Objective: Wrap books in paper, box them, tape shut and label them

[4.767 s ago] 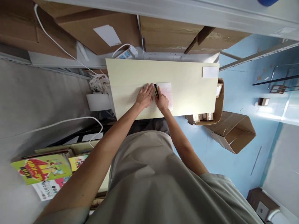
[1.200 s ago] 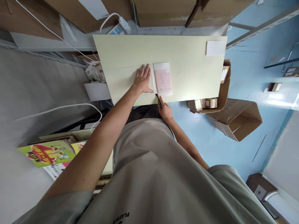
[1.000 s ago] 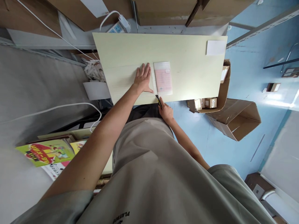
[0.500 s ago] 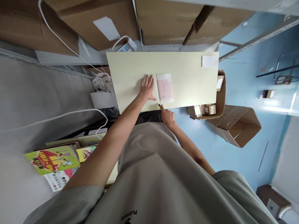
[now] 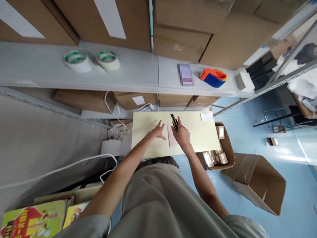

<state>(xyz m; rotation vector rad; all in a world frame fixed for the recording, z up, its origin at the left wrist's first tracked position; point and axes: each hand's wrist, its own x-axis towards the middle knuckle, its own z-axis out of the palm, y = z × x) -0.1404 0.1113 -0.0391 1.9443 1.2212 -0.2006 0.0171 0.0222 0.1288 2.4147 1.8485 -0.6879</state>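
My right hand (image 5: 182,136) is closed around a black and yellow utility knife (image 5: 174,123), its index finger stretched along it and the tip pointing away from me. Knife and hand are over the pink-printed sheet (image 5: 172,140), hiding much of it. The sheet lies on the pale yellow board (image 5: 153,150). To the left of the sheet is my left hand (image 5: 157,131), empty with its fingers spread; whether it touches the board I cannot tell. A white label (image 5: 207,117) sits at the board's far right corner.
A grey shelf (image 5: 138,77) crosses beyond the board, bearing tape rolls (image 5: 107,60), an orange and blue band (image 5: 213,77) and a small white box (image 5: 244,80). Right of the board stand a carton of small boxes (image 5: 229,153) and an open carton (image 5: 264,185). Books (image 5: 34,218) lie lower left.
My right hand with the knife has moved from the board's near edge up over the sheet. My left hand's fingers have changed pose. The view has tilted up, showing the shelf.
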